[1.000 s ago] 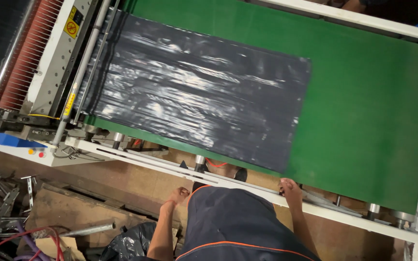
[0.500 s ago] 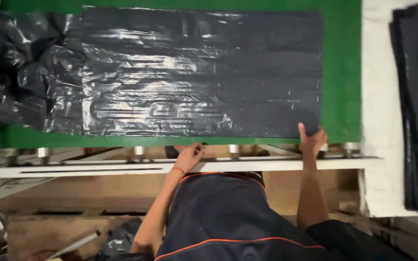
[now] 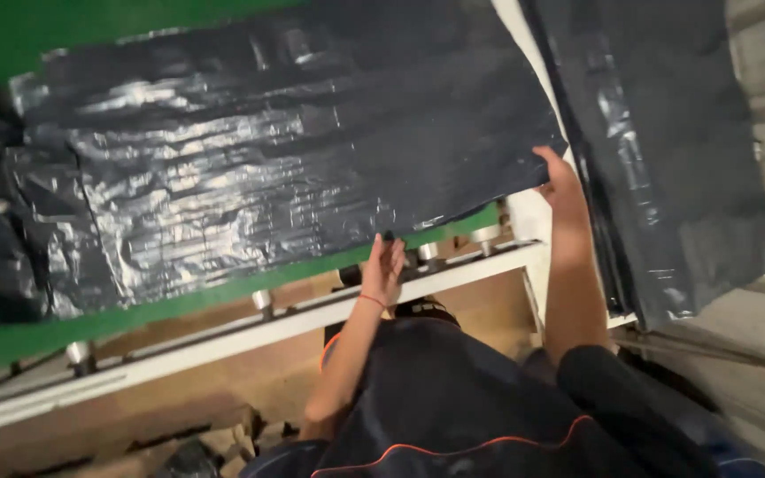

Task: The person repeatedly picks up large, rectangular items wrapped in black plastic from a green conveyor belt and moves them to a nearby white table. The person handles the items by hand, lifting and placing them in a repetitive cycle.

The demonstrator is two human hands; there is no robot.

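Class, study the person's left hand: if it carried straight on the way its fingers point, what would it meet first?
The left hand points up-frame at the black plastic sheet; its near edge comes first, seemingly already at the fingertips.

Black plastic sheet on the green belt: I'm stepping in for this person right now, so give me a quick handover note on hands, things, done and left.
Left hand: fingertips at the near edge of the black plastic sheet, by the belt's frame; grip not clear.
Right hand: at the sheet's right corner, seemingly lifting it.
Sheet: lies flat on the green belt, its right end reaching past the belt.
Stack of black sheets: on the white table to the right.
Done: sheet is out on the belt, both hands on it.
Left: the sheet is not yet on the stack.
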